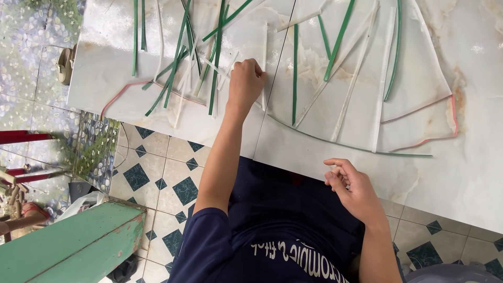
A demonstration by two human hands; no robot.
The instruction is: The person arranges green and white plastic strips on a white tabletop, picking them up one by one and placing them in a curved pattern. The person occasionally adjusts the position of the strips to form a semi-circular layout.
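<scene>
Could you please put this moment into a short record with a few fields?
Surface: pale marble-look table
Left hand: left hand closed on a white strip beside a pile of green strips
Right hand: right hand at the table's near edge, fingers curled, nothing visibly held
Other items: clear curved sheet with a reddish edge
Floor: patterned tiles, green bench
</scene>
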